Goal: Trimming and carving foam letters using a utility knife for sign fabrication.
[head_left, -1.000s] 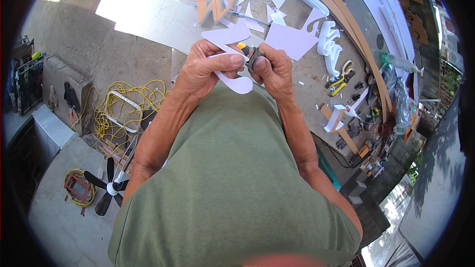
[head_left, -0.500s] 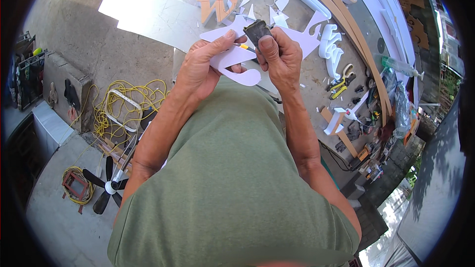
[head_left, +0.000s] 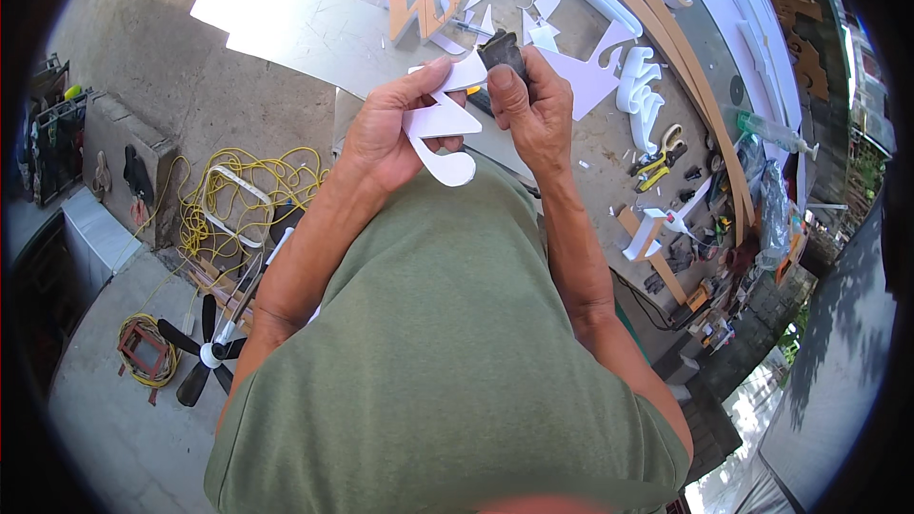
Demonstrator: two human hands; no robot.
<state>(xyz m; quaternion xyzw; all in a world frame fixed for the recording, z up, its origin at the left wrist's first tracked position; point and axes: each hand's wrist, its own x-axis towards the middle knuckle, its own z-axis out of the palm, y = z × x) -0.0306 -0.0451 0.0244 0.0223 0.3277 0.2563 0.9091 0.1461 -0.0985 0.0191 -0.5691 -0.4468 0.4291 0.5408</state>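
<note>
Your left hand [head_left: 388, 131] is pinching the white cut-out [head_left: 444, 122] between thumb and fingers, above the desk's [head_left: 592, 192] near edge. Your right fingers [head_left: 552, 95] are curling around a dark block [head_left: 502, 49], holding it at the cut-out's upper end; whether the two are touching, I cannot tell. Yellow-handled pliers [head_left: 651, 171] are lying farther right, toward that same edge.

Workshop with pliers [head_left: 653, 171], cut-out letters [head_left: 630, 90]
</note>
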